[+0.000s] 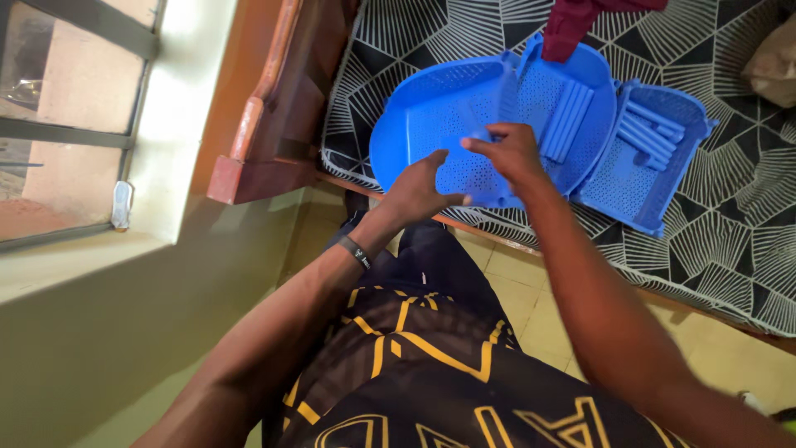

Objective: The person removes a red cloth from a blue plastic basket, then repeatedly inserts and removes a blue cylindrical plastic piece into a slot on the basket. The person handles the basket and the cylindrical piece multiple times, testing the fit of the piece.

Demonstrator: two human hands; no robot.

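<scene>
In the upper middle of the frame, perforated plastic trays (pixel 439 124) are bright blue. The bedcover (pixel 721 249) at right is black with white geometric lines. At top, a cloth (pixel 572 25) is maroon. The shirt (pixel 414 373) below is black with yellow stripes.

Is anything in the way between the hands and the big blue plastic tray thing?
Nothing visible is. The left hand and right hand already touch the perforated round blue plastic tray on the patterned black-and-white bedsheet.
</scene>
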